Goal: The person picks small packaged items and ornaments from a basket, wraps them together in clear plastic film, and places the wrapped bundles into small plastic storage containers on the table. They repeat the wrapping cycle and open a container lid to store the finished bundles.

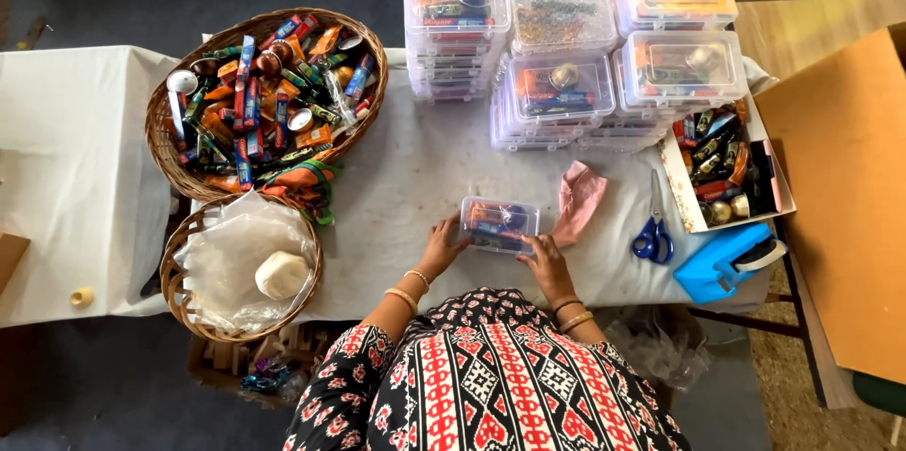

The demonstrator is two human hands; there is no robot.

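Clear plastic, the small lidded box [499,225] lies on the white cloth table [406,177], near the table's near edge. Both forearms reach forward with bent wrists. The left hand [442,245] touches the box's left side, fingers pressed together; the right hand [545,259] holds its right near corner. Some fingertips are hidden behind the box. Beyond it lies a pink cloth [578,200].

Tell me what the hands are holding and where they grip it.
Both hands hold a small clear box on the table. The left hand is at its left end, the right hand at its near right corner.
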